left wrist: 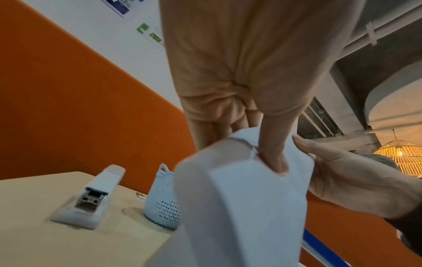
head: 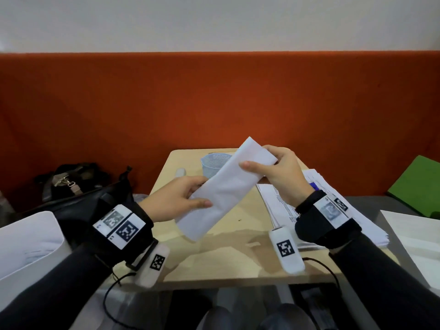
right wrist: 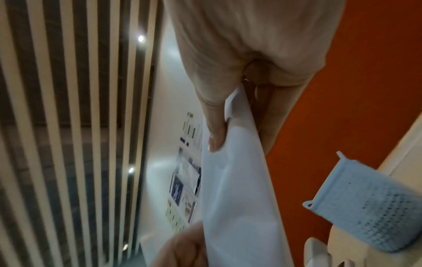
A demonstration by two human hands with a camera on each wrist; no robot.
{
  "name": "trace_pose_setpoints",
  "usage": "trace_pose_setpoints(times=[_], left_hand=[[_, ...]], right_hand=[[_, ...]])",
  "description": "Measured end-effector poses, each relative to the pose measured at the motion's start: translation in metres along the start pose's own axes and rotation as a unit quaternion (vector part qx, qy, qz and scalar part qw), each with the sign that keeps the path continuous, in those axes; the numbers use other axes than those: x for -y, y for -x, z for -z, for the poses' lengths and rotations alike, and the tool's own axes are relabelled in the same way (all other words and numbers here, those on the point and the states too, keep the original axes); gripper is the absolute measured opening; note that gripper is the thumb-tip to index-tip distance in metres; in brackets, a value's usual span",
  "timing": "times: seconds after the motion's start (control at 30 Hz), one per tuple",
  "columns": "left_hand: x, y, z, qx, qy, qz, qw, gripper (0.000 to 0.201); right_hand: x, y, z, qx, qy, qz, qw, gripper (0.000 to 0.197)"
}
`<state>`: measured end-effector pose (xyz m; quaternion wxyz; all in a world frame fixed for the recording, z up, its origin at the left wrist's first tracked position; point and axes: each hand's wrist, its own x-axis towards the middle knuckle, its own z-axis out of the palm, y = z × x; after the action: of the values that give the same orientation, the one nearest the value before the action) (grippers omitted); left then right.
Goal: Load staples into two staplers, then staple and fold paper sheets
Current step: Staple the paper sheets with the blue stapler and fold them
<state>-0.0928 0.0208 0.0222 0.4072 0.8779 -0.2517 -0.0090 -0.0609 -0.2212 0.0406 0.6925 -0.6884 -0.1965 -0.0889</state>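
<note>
A folded white paper strip (head: 223, 189) is held in the air above the small wooden table (head: 214, 263), tilted from lower left to upper right. My left hand (head: 181, 198) pinches its lower end, thumb on top (left wrist: 274, 159) and fingers behind. The upper end sits in the grip of my right hand (head: 276, 172), whose thumb (right wrist: 217, 137) presses on the paper (right wrist: 239, 189). One white stapler (left wrist: 91, 196) lies shut on the table's far left, seen in the left wrist view; in the head view only its tip (head: 180, 172) shows. I see no second stapler.
A pale blue perforated cup (head: 215, 164) stands at the table's far side. A stack of printed sheets (head: 316, 210) lies on the right, with more white paper at the right edge (head: 414, 241). A black bag (head: 78, 191) and white sheets (head: 26, 244) lie left. An orange partition (head: 214, 96) stands behind.
</note>
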Motion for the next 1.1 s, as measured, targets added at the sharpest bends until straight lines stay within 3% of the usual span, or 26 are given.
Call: trace_pose_setpoints(times=[0.27,0.47,0.7,0.87,1.1], left_hand=[[0.002,0.034,0.046,-0.153,-0.059,0.023,0.986,0.041],[0.022,0.092,0.108,-0.173,-0.111,0.066,0.976,0.036],[0.052,0.172,0.161,-0.215,-0.146,0.145,0.955,0.015],[0.069,0.229,0.178,-0.253,-0.189,0.204,0.927,0.018],[0.097,0.281,0.187,-0.258,-0.221,0.284,0.897,0.021]], right_hand=[[0.026,-0.028,-0.085,0.116,0.12,0.084,0.982,0.027],[0.053,-0.043,-0.144,0.237,0.283,0.145,0.918,0.032],[0.062,-0.048,-0.219,0.263,0.211,0.192,0.922,0.03],[0.058,-0.042,-0.262,0.273,0.161,0.196,0.928,0.031],[0.039,-0.029,-0.325,0.334,0.193,0.17,0.907,0.033]])
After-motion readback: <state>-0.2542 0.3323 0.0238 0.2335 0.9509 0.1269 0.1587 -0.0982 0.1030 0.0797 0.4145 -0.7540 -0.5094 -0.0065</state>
